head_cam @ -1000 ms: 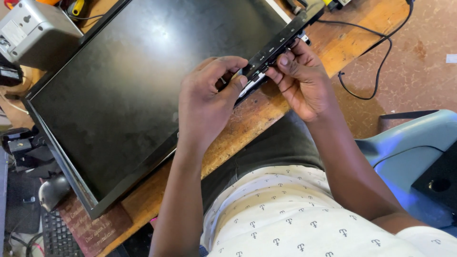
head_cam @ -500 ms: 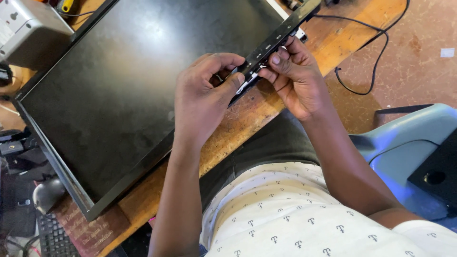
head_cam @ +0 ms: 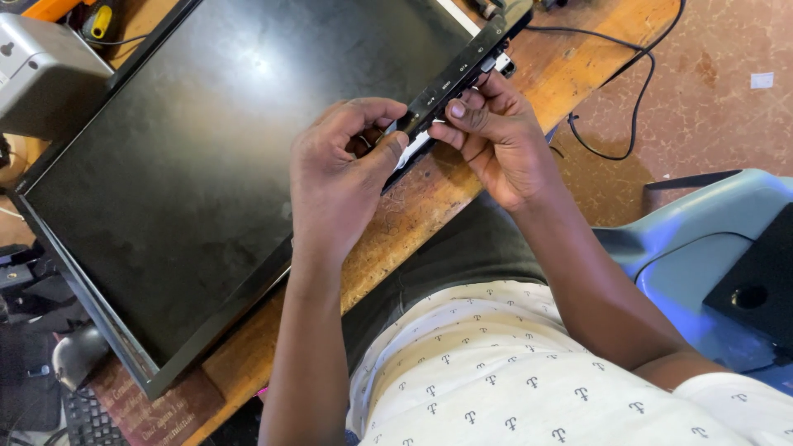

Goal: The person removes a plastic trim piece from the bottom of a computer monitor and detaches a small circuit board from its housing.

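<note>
**Both hands pinching the lower bezel of a flat monitor**

A flat monitor [head_cam: 206, 165] is lying screen-up on a wooden workbench [head_cam: 429, 206], its dark panel taking up most of the bench and its near edge running along the bench's front. The left hand [head_cam: 334, 186] is curling over that edge, thumb and fingers closing narrowly on the black bezel strip [head_cam: 450, 83] where the control buttons sit. The right hand [head_cam: 496, 136] is gripping the same strip just beside it, the thumb pressing on top and the fingers tucking underneath, so the two hands are almost touching. A black cable [head_cam: 628, 124] is trailing off the bench's right end onto the reddish floor. A grey box-shaped device [head_cam: 45, 78] is standing at the far left of the bench, beside the monitor's corner. A pale blue plastic chair [head_cam: 702, 239] is sitting to the person's right.
</note>
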